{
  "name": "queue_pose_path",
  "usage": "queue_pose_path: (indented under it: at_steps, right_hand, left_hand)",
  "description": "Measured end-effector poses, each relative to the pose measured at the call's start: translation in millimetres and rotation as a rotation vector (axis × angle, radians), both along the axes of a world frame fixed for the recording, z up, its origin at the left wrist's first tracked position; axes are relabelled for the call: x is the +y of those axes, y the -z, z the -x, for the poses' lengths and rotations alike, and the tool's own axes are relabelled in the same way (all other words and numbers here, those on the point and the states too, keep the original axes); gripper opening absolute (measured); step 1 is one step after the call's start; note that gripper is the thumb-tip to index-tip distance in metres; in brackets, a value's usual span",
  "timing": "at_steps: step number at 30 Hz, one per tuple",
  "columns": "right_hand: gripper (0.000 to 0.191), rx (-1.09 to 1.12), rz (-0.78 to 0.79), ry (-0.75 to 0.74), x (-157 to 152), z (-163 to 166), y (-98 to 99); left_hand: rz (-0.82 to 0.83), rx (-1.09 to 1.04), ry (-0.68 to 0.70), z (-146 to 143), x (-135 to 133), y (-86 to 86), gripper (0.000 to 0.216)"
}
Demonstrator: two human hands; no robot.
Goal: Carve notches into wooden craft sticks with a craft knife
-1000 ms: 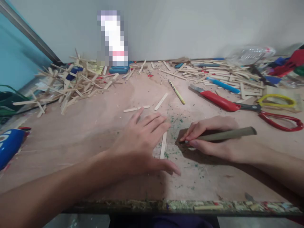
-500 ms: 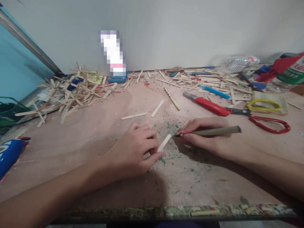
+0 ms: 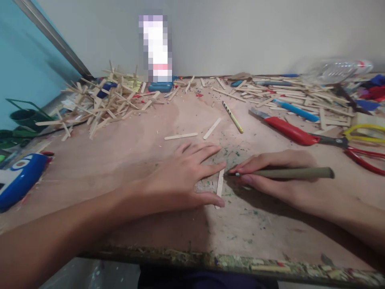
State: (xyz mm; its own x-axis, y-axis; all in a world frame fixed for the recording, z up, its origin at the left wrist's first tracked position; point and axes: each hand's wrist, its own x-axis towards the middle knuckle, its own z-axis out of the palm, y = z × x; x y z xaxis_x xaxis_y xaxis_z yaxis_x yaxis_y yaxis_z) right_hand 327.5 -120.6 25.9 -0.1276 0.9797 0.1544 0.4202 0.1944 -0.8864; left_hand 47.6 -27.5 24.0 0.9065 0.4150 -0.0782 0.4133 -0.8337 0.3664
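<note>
My left hand (image 3: 192, 172) lies on the wooden tabletop, fingers spread, with its thumb over the lower end of a popsicle stick (image 3: 220, 184) and a fingertip at the upper end. In my right hand (image 3: 276, 176) is a slim olive-green pen (image 3: 300, 173), gripped between thumb and fingers. Its dark tip points left and is close to the stick's right edge; whether they touch I cannot tell. Two more popsicle sticks, one flat (image 3: 181, 136) and one slanted (image 3: 212, 128), rest just beyond my hands. A yellow patterned pencil (image 3: 233, 117) lies farther back.
Crossed sticks pile up (image 3: 105, 100) at the back left, loose sticks (image 3: 315, 96) at the back right. A red-handled knife (image 3: 291, 130) and scissors (image 3: 361, 148) lie right, below a plastic bottle (image 3: 337, 71). A blue-and-white object (image 3: 24, 176) sits left. Green bits litter the middle.
My left hand has gone from curled around the stick to spread fingers. The stick has turned more upright and lies against the table. The camera view has shifted left.
</note>
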Motion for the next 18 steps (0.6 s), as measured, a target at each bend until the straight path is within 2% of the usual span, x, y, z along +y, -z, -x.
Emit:
queue_pose_path:
  at_steps: [7, 14, 18]
  right_hand:
    - [0.010, -0.132, 0.099, -0.075, 4, 1, -18.9]
    - [0.004, -0.061, 0.114, -0.083, 1, 2, -14.7]
    - [0.002, -0.069, 0.087, -0.063, -1, 0, -7.1]
  left_hand:
    - [0.024, 0.013, -0.059, -5, -10, 2.3, 0.094]
    - [0.019, -0.089, -0.071, -2, -10, 10.9, 0.092]
    - [0.048, -0.091, -0.085, -2, -9, 6.4, 0.084]
